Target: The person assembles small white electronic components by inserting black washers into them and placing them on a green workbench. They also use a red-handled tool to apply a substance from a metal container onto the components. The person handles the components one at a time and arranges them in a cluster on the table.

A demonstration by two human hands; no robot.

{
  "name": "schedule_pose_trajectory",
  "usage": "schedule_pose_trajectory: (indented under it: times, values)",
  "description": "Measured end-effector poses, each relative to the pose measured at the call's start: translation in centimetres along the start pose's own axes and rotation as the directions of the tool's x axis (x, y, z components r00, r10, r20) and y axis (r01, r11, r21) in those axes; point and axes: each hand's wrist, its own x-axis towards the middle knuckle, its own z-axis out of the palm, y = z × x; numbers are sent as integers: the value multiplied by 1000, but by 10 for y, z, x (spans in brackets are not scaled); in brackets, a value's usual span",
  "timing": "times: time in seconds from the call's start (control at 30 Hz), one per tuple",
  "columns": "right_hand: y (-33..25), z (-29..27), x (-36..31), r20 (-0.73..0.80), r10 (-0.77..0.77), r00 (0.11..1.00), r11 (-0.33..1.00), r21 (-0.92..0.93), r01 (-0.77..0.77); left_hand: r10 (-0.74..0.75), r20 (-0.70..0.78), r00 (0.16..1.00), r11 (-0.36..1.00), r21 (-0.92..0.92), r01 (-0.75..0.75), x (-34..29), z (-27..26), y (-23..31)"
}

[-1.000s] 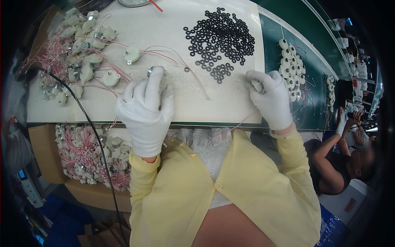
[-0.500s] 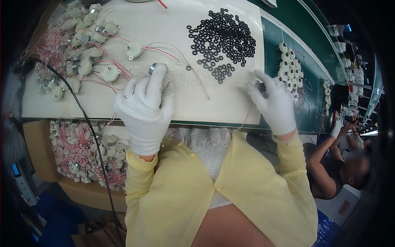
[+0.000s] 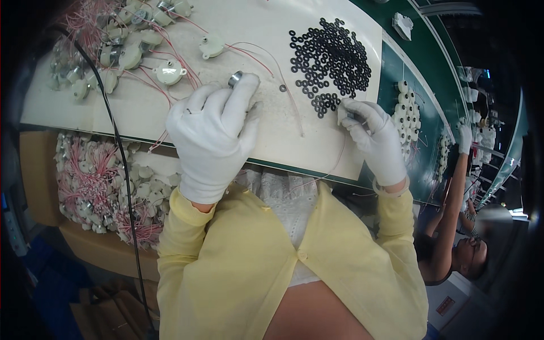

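Note:
My left hand (image 3: 214, 131), in a white glove, is closed at the front of the white work surface. A small motor's silver metal can (image 3: 235, 79) shows at its index finger; the rest is hidden by the glove. My right hand (image 3: 375, 139), also gloved, has its thumb and fingers pinched together beside the lower right of the black rings (image 3: 331, 59). Between them is a small pale part (image 3: 342, 112), mostly hidden, with a thin wire hanging below it. One loose ring (image 3: 282, 88) lies between the hands. Two cream motors (image 3: 169, 72) sit beyond my left hand.
A heap of wired motors (image 3: 129, 56) covers the left of the surface, and a cardboard box (image 3: 42, 187) full of them stands below. A black cable (image 3: 116, 130) crosses there. Rows of cream motors (image 3: 405, 119) stand on the green mat. A co-worker's arm (image 3: 453, 198) reaches forward at right.
The view has shifted. My right hand has moved closer to the black rings, and its fingers have drawn together. My left hand keeps its grip. The co-worker's arm now stretches forward.

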Motion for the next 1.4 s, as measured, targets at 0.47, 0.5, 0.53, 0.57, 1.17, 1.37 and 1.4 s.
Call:
schedule_pose_trajectory:
  times: [0.47, 0.5, 0.53, 0.57, 1.17, 1.37, 1.4]
  values:
    - [-23, -25, 7, 362, -150, 920, 725, -592, 351, -9, 2, 1000, 1000, -5, 9, -3, 1, -2]
    - [-24, -25, 3, 362, -141, 921, 718, -603, 347, -4, -4, 1000, 1000, -5, 4, -3, 2, -2]
    - [-25, -24, 0, 362, -132, 923, 711, -614, 343, 2, -8, 1000, 1000, 0, -2, -3, 3, -2]
    - [-26, -23, 0, 346, -174, 922, 699, -615, 363, 14, -10, 1000, 1000, 7, -14, -2, 3, -2]
    - [24, -41, -106, -14, 251, 968, -164, 985, 57, 81, -5, 997, 992, 95, -80, 0, 6, 7]
    - [42, -46, -119, -66, 210, 976, -257, 959, 120, 50, -7, 999, 990, 132, -48, -2, 9, 7]
    - [44, -47, -116, -58, 178, 982, -199, 975, 94, 55, -16, 998, 989, 138, -52, -2, 9, 7]
